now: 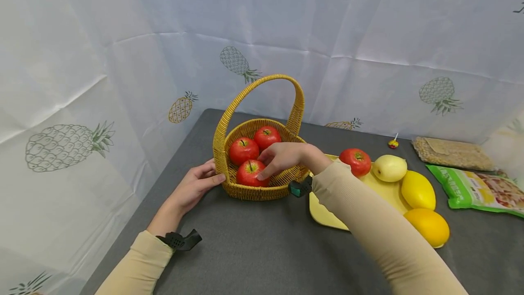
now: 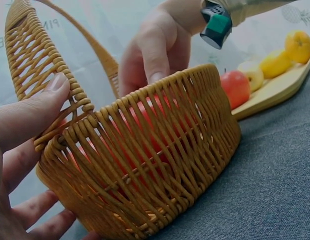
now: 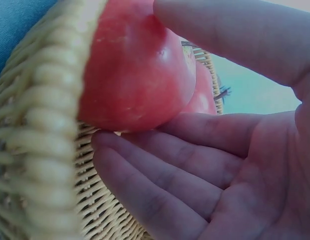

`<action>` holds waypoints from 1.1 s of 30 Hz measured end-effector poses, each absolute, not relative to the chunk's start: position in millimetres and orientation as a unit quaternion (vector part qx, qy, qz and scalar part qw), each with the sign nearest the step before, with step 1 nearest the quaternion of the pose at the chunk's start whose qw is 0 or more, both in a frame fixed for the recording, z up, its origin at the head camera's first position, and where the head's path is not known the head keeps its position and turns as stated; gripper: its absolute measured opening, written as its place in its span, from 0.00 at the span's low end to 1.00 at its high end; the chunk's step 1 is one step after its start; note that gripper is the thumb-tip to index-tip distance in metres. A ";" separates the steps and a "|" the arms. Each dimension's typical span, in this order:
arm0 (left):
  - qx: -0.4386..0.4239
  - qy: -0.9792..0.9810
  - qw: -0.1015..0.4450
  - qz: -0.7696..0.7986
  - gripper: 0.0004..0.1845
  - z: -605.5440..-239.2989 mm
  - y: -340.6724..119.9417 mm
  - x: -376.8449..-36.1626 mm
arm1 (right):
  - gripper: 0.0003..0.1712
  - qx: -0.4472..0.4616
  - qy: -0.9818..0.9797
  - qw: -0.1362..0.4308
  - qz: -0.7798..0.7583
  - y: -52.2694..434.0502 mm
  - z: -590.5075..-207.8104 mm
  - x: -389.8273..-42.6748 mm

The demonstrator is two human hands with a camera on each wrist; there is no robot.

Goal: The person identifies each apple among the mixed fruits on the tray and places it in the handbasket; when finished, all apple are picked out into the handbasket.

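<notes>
A yellow wicker basket (image 1: 255,193) with a tall arched handle holds three red apples. Two of them, a left apple (image 1: 242,151) and a back apple (image 1: 268,136), sit behind the front apple (image 1: 248,175). My right hand (image 1: 282,156) reaches over the basket's right rim and grips the front apple, thumb on one side and fingers along the other, as the right wrist view shows. My left hand (image 1: 198,185) holds the basket's left side. Its thumb (image 2: 50,97) presses at the foot of the handle, and its other fingers lie against the woven wall.
Right of the basket, a yellow tray (image 1: 327,211) carries another red apple (image 1: 355,162), a pale yellow pear-like fruit (image 1: 390,168), a lemon (image 1: 418,190) and an orange (image 1: 427,226). Farther right lie a lollipop (image 1: 393,142), a grain bag (image 1: 454,153) and a green packet (image 1: 483,190). A pineapple-print curtain (image 1: 368,81) stands behind.
</notes>
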State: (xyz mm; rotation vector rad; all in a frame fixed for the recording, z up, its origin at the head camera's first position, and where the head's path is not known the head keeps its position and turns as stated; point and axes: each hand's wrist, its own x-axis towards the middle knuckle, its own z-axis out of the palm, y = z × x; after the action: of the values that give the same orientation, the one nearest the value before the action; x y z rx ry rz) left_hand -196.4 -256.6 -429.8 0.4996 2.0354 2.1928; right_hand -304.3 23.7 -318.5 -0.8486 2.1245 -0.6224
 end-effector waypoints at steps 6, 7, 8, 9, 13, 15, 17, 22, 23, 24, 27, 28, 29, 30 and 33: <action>0.167 0.668 0.053 0.723 0.18 -430.8 -257.5 -196.6 | 0.41 -0.333 0.829 0.369 -0.255 32.9 -319.3 -301.2; 0.167 0.667 0.053 0.724 0.17 -430.9 -257.6 -196.5 | 0.40 -0.334 0.829 0.367 -0.258 34.7 -319.7 -300.6; 0.167 0.667 0.053 0.724 0.17 -430.8 -257.5 -196.4 | 0.40 -0.337 0.828 0.364 -0.260 36.5 -320.2 -300.0; 0.167 0.666 0.053 0.725 0.17 -430.8 -257.5 -196.3 | 0.39 -0.339 0.828 0.361 -0.261 38.5 -320.7 -299.2; 0.166 0.665 0.055 0.726 0.16 -430.2 -257.2 -196.0 | 0.38 -0.346 0.827 0.351 -0.271 47.8 -321.4 -295.0; 0.165 0.665 0.056 0.726 0.16 -430.0 -257.0 -196.0 | 0.37 -0.345 0.826 0.345 -0.282 53.0 -321.3 -292.9; 0.165 0.666 0.057 0.726 0.16 -429.9 -257.0 -196.0 | 0.37 -0.344 0.824 0.338 -0.297 58.4 -320.7 -290.8; 0.164 0.666 0.057 0.725 0.17 -430.3 -256.5 -196.9 | 0.36 -0.342 0.812 0.329 -0.340 72.0 -319.0 -283.8; 0.164 0.667 0.056 0.725 0.18 -430.4 -256.5 -197.1 | 0.36 -0.342 0.810 0.326 -0.348 74.2 -318.9 -282.2; 0.165 0.667 0.055 0.725 0.19 -430.6 -256.4 -197.4 | 0.35 -0.341 0.807 0.324 -0.356 76.1 -319.0 -280.7; 0.164 0.668 0.055 0.724 0.21 -431.0 -256.6 -197.9 | 0.33 -0.336 0.806 0.310 -0.376 81.3 -319.8 -276.2; 0.164 0.669 0.055 0.723 0.22 -431.1 -256.5 -198.0 | 0.33 -0.333 0.807 0.305 -0.381 82.9 -320.2 -274.7; 0.163 0.669 0.055 0.723 0.22 -431.3 -256.5 -198.0 | 0.32 -0.330 0.809 0.297 -0.386 84.8 -320.7 -273.1; 0.162 0.670 0.055 0.723 0.22 -431.6 -256.6 -198.1 | 0.31 -0.327 0.810 0.291 -0.390 87.0 -321.1 -271.5; 0.159 0.672 0.056 0.722 0.22 -432.3 -256.4 -198.3 | 0.29 -0.320 0.817 0.272 -0.396 94.7 -322.4 -267.1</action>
State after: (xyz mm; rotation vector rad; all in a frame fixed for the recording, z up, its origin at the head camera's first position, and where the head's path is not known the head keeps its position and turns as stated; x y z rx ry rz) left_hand -198.3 -256.4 -432.3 0.4814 2.0371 2.1892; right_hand -267.1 94.7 -322.4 -0.8614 2.1987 -1.0668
